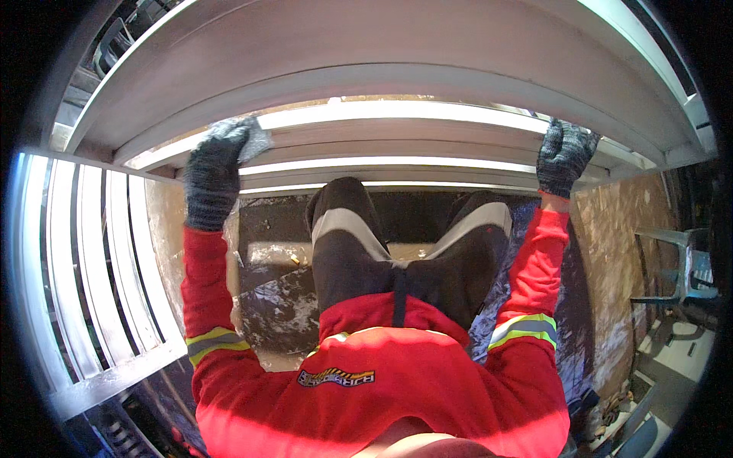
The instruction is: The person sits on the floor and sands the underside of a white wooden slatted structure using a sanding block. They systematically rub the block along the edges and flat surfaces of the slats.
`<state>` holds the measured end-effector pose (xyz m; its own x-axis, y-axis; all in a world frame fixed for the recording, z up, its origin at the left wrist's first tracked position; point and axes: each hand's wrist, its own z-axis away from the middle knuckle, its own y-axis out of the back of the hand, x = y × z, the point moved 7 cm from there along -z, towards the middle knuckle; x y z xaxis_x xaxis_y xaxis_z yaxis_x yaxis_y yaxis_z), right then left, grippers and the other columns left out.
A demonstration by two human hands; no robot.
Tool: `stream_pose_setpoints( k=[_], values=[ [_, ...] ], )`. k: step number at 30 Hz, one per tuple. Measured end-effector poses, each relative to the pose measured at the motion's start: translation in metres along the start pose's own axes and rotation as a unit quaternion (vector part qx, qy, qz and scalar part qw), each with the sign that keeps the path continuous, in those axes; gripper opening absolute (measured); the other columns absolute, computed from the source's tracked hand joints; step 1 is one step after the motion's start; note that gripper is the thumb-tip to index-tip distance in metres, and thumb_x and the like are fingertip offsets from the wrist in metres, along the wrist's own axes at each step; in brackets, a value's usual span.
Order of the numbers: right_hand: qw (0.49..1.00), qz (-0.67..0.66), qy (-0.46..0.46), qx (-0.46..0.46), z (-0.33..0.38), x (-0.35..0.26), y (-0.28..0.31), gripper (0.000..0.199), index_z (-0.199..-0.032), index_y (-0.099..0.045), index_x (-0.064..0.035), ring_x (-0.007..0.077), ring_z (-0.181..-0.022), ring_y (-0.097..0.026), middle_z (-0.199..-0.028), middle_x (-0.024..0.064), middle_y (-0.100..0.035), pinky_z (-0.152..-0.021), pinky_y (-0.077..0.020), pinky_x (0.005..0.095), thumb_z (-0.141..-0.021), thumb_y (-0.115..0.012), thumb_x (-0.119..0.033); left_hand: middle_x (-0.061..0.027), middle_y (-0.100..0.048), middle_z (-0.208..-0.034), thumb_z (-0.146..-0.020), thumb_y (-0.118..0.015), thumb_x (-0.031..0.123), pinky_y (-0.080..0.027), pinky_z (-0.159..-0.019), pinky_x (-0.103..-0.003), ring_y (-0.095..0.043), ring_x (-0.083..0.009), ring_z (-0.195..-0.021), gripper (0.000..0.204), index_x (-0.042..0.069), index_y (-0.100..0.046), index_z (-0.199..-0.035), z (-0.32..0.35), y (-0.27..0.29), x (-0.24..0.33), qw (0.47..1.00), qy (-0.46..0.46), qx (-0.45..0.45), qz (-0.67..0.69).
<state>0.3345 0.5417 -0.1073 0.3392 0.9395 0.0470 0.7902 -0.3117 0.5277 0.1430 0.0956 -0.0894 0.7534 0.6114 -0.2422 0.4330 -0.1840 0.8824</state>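
Frame: your grey metal frame spans the view ahead of you, its pale bars curving from side to side.
Left hand: your left hand, in a dark knit glove, presses a small grey pad flat against a bar of the frame, fingers closed over it.
Right hand: your right hand, gloved alike, curls its fingers around a bar further right on the frame.
Below the frame: your dark trousers with pale bands and red sleeves.
Left of the frame: a slatted metal panel stands beside you.
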Motion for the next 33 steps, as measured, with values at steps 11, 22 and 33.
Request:
stream_pose_setpoints(
  k=[11, 22, 33],
  values=[
    [0.983, -0.122, -0.007, -0.134, -0.009, -0.317, -0.025, 0.055, -0.118, -0.054, -0.0031, 0.0367, -0.115, -0.047, -0.117, 0.0191, -0.053, -0.103, -0.0253, 0.0598, -0.078, -0.058, -0.041, -0.0116, -0.057, -0.113, -0.081, -0.056, -0.009, -0.046, -0.087, -0.03, -0.056, -0.018, -0.094, 0.037, 0.001, -0.048, -0.116, 0.332, -0.106, -0.022, 0.566, 0.631, 0.198, 0.493],
    [0.824, -0.347, 0.355, -0.273, 0.014, -0.602, 0.041, 0.039, -0.109, -0.065, -0.0082, 0.0365, -0.118, -0.049, -0.121, 0.0224, -0.057, -0.099, -0.0349, 0.0548, -0.083, -0.049, -0.032, -0.0048, -0.062, -0.092, -0.083, -0.06, -0.001, -0.046, -0.081, -0.029, -0.055, -0.0142, -0.084, 0.016, -0.001, -0.057, -0.099, 0.336, -0.09, 0.0, 0.647, 0.621, 0.162, 0.412],
    [0.918, -0.345, 0.175, -0.082, -0.017, -0.486, -0.028, 0.044, -0.118, -0.058, -0.0124, 0.0361, -0.128, -0.038, -0.13, 0.0187, -0.049, -0.108, -0.0162, 0.0624, -0.075, -0.054, -0.019, -0.0006, -0.063, -0.084, -0.086, -0.064, 0.017, -0.046, -0.065, -0.031, -0.052, -0.0117, -0.069, 0.019, 0.002, -0.066, -0.097, 0.303, -0.107, 0.028, 0.775, 0.499, 0.104, 0.374]
  ],
)
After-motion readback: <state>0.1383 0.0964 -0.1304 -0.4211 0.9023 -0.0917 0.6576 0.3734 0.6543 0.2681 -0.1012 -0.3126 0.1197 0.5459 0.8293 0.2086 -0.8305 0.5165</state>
